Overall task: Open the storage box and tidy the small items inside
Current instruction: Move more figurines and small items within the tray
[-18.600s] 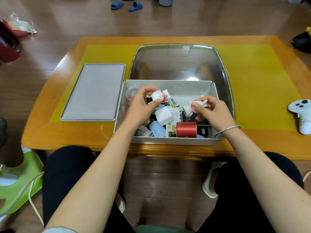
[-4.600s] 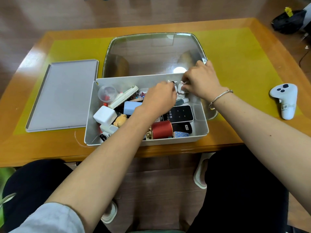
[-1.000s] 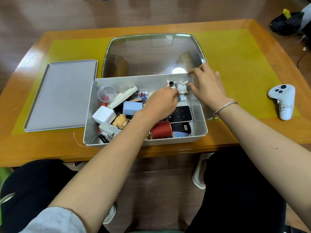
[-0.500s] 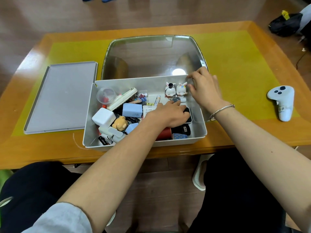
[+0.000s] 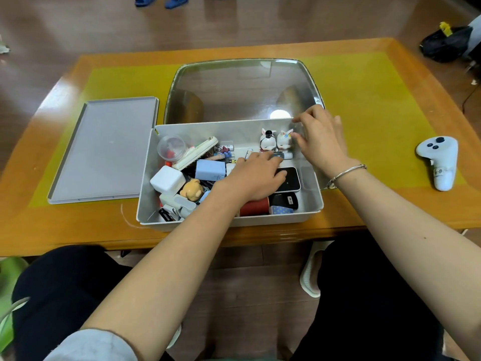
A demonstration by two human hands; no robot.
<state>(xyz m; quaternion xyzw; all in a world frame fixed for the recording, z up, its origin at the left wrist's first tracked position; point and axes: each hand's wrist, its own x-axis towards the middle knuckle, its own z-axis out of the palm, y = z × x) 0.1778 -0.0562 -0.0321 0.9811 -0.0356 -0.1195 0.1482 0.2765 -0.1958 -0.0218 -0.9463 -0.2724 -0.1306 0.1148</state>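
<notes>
The open white storage box (image 5: 144,183) sits at the table's near edge, full of small items. Two little bunny figurines, one with a black hat (image 5: 268,142) and one white (image 5: 285,140), stand upright side by side against its back wall. My left hand (image 5: 255,175) lies inside the box over a black flat device (image 5: 291,179), its fingertips touching a small grey thing just below the figurines. My right hand (image 5: 320,139) hovers at the far right corner with fingers spread, beside the white bunny. A red spool (image 5: 256,207) is partly hidden under my left wrist.
In the box's left half lie a white charger cube (image 5: 168,179), a blue block (image 5: 209,169), a bear figurine (image 5: 192,190) and a clear round pot (image 5: 171,148). The grey lid (image 5: 104,149) lies left of the box. A white controller (image 5: 437,162) rests at right. A clear panel (image 5: 242,92) lies behind the box.
My left hand has dropped from the figurines onto the black device in the middle of the box. My right hand has stayed at the far right corner. Both figurines now stand free.
</notes>
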